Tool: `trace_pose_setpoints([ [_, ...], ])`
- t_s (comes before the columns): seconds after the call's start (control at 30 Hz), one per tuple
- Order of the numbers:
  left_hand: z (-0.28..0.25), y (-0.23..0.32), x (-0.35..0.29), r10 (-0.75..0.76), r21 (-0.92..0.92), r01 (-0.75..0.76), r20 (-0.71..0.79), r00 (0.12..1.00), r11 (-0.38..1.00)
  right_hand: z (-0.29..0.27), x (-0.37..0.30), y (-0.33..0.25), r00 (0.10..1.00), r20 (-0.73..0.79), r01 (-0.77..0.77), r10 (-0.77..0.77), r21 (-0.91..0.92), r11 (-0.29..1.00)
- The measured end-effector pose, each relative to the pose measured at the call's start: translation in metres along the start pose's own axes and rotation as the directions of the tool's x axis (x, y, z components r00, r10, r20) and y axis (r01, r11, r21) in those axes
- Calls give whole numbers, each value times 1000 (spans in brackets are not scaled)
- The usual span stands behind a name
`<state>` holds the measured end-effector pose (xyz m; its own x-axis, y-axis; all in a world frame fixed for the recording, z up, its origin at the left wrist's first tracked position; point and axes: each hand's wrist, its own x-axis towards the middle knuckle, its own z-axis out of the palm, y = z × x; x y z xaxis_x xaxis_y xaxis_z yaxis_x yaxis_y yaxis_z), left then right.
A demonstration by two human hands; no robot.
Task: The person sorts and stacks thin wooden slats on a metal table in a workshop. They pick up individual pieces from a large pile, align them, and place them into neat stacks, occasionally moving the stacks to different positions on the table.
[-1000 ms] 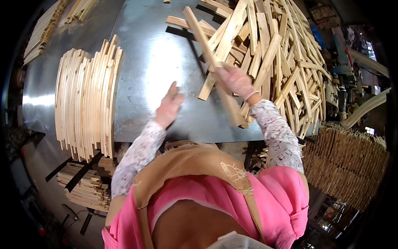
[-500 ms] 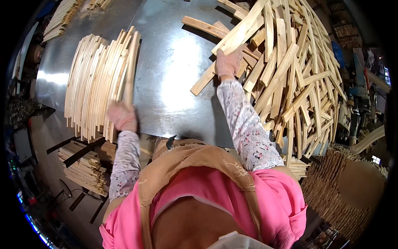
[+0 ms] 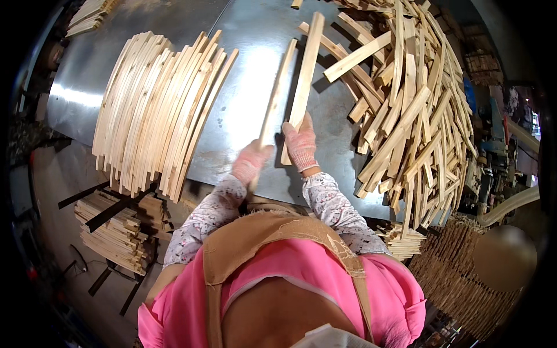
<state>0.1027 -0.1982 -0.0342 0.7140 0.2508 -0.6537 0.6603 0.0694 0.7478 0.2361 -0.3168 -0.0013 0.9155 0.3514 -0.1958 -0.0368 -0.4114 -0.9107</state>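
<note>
My left hand (image 3: 252, 161), in a pale pink knit glove, is closed around a narrow wooden strip (image 3: 277, 93) that points away from me. Close beside it on the right, my right hand (image 3: 300, 144), gloved alike, grips a wider wooden slat (image 3: 306, 72) near its lower end. Both pieces are held over the metal table (image 3: 232, 119), slightly apart from each other. To the left of my hands stands a row of wooden strips (image 3: 151, 113) set side by side. A loose heap of wooden slats (image 3: 406, 116) covers the right side of the table.
A small stack of strips (image 3: 90, 16) lies at the far left of the table. Below the table's left edge, more strips (image 3: 113, 232) rest on a rack with dark bars (image 3: 119, 211). Stacked wood (image 3: 464, 272) stands at the lower right.
My left hand has moved right from the row and now holds a strip. My right hand has drawn back from the heap with a slat, bringing it beside the left.
</note>
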Motion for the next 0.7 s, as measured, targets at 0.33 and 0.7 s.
trace_pose_setpoints([
  [0.33, -107, -66, -47, 414, 863, 126, -357, 837, 490, 21, -9, 19, 987, 120, -104, 106, -21, 994],
  [0.7, -34, -2, 39, 6, -241, -42, -151, 988, 970, 10, 63, 0, 954, 299, -9, -15, 77, 997],
])
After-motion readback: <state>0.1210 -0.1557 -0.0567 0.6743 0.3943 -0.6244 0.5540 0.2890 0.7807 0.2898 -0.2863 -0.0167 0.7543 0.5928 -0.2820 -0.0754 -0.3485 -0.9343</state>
